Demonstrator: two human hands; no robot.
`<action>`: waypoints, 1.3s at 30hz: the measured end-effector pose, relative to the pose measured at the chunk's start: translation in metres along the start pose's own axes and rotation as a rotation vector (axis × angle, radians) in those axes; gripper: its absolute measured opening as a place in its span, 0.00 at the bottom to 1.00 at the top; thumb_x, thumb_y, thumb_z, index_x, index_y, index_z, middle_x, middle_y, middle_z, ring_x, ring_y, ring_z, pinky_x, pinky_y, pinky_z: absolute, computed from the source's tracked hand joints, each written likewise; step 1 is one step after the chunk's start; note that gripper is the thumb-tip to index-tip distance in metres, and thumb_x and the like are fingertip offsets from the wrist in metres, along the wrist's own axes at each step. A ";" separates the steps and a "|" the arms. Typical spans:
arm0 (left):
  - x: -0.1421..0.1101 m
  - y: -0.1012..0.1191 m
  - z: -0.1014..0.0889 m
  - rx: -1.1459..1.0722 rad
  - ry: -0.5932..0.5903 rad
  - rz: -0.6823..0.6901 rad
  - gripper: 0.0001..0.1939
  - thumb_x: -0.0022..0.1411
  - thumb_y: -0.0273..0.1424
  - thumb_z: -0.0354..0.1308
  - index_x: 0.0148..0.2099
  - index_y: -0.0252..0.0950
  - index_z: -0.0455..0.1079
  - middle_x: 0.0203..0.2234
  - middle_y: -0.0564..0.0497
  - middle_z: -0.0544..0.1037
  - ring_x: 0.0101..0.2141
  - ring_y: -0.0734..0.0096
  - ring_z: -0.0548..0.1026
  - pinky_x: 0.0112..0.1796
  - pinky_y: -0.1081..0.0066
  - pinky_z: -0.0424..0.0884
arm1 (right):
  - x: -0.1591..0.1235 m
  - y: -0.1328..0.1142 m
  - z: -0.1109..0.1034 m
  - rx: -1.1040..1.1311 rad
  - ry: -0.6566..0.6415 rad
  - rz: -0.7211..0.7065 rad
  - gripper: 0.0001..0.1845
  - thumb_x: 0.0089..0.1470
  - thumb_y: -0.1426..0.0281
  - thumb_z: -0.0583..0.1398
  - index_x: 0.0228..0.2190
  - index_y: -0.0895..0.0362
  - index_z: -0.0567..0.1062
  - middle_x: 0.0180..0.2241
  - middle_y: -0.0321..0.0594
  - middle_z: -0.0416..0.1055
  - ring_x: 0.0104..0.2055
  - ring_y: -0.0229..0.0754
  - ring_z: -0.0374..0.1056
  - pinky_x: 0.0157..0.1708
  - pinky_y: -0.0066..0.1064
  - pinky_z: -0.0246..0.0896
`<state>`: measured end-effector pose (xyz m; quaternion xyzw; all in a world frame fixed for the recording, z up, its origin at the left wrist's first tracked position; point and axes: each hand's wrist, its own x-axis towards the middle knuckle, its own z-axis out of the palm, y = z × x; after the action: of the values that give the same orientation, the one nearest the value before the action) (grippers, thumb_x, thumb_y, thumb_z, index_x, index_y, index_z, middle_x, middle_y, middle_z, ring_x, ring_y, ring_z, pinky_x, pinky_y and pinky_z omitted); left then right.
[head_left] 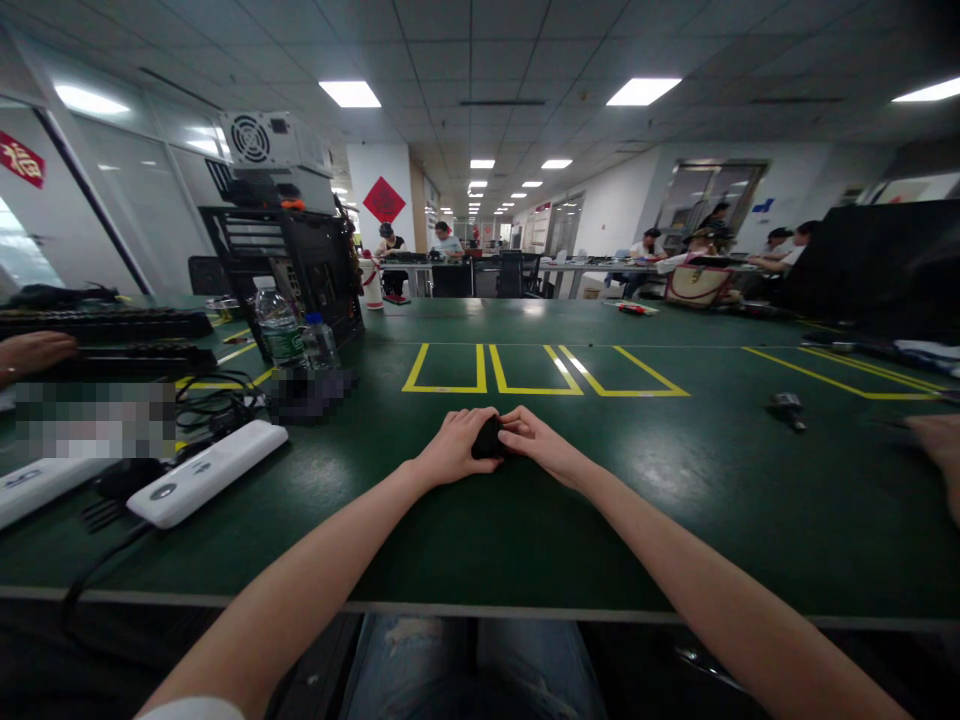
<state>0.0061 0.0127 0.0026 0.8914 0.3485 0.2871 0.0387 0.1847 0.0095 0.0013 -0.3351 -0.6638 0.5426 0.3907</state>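
Observation:
A small, rounded black object (pixel 487 438) is held just above or on the green table (pixel 480 540); its kind cannot be made out. My left hand (pixel 459 443) wraps round its left side, thumb below and fingers over the top. From the right, my right hand (pixel 536 440) grips the same object with thumb and fingertips pressed to its edge. Both forearms reach in from the table's near edge. Just beyond my hands, yellow tape (pixel 442 389) marks out several open-sided boxes on the tabletop.
At left lie a white power strip (pixel 210 475) and black cables (pixel 225 400), with water bottles (pixel 279 325) beside an open computer case (pixel 289 265). Other people's hands show at the left edge (pixel 34 352) and right edge (pixel 937 445). A small metallic item (pixel 787 408) lies at right.

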 end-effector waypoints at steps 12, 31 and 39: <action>0.000 0.001 -0.001 -0.005 -0.006 -0.004 0.31 0.45 0.36 0.58 0.51 0.39 0.51 0.42 0.48 0.66 0.42 0.60 0.64 0.43 0.61 0.56 | 0.001 -0.002 -0.001 -0.022 -0.021 0.044 0.18 0.41 0.67 0.61 0.37 0.56 0.65 0.40 0.40 0.64 0.45 0.41 0.60 0.47 0.40 0.53; 0.000 0.000 0.000 0.000 -0.008 -0.017 0.32 0.45 0.36 0.59 0.51 0.39 0.51 0.43 0.48 0.65 0.43 0.60 0.64 0.44 0.61 0.56 | 0.005 0.005 -0.001 0.003 0.032 0.048 0.17 0.42 0.66 0.60 0.36 0.56 0.65 0.40 0.39 0.64 0.44 0.41 0.60 0.45 0.39 0.55; 0.000 0.000 0.000 -0.002 -0.006 -0.012 0.31 0.45 0.37 0.59 0.51 0.39 0.51 0.43 0.48 0.65 0.42 0.60 0.64 0.43 0.61 0.56 | -0.002 -0.001 0.000 0.015 -0.023 -0.003 0.16 0.42 0.66 0.60 0.35 0.54 0.63 0.36 0.37 0.65 0.41 0.39 0.62 0.43 0.37 0.56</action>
<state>0.0060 0.0125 0.0027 0.8902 0.3532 0.2847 0.0424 0.1854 0.0074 0.0019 -0.3249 -0.6646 0.5508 0.3864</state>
